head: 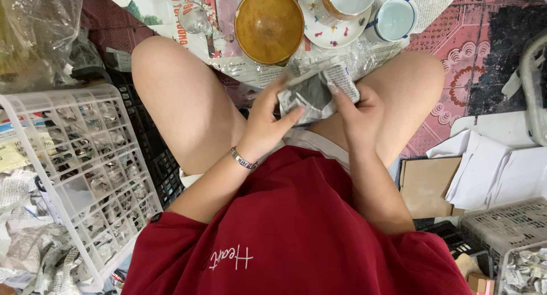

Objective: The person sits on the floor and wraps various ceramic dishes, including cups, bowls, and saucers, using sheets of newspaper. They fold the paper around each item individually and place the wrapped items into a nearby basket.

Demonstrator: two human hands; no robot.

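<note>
To your left stands a white plastic lattice basket (pixel 85 158) with crumpled newspaper showing through its walls, another grey crate (pixel 507 224) at your right holds more paper wads, and ahead on the spread newspaper sit an upturned brown bowl (pixel 269 25), a patterned saucer (pixel 330 33) carrying a white cup (pixel 347 0), and a small pale blue cup (pixel 396 18). Between your knees you have a newspaper-wrapped bundle (pixel 316 92). Your left hand (pixel 268 124) curls closed around its near side with the thumb pressing the paper, while your right hand (pixel 356 115) clamps the other side, fingers folded over the top.
</note>
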